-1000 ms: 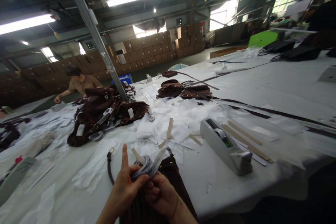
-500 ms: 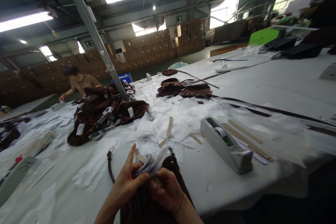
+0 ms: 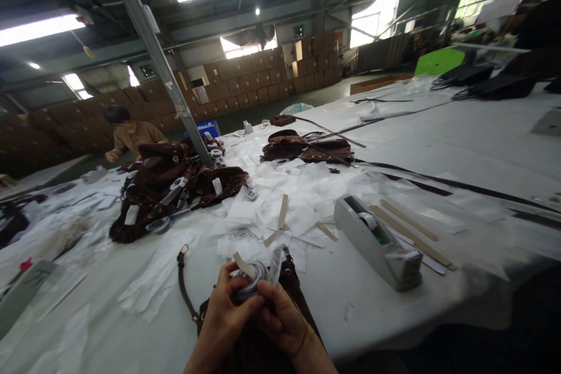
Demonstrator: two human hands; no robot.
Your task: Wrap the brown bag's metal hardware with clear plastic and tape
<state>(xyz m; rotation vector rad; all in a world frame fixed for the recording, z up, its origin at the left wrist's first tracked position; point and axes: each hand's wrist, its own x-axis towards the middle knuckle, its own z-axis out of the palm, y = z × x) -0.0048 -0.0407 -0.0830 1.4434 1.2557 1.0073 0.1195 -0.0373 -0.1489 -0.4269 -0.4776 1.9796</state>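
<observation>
My left hand (image 3: pixel 225 318) and my right hand (image 3: pixel 280 318) meet at the table's near edge, both closed on a wrapped grey-white bundle (image 3: pixel 256 274) with a tan strip sticking out of it. The bundle sits on top of a dark brown fringed bag (image 3: pixel 263 350) that lies under my hands. The bag's brown strap (image 3: pixel 184 289) with a metal clasp curls off to the left on the white table (image 3: pixel 350 298).
A grey tape dispenser (image 3: pixel 377 242) stands to the right. White paper slips and tan strips (image 3: pixel 283 213) litter the middle. Piles of brown bags (image 3: pixel 170 187) lie further back. A person (image 3: pixel 129 135) works at the far left. A slanted metal post (image 3: pixel 162 64) rises from the table.
My left forefinger, earlier pointing up, has folded down onto the bundle. Both hands have drawn closer together around it and lowered slightly onto the bag.
</observation>
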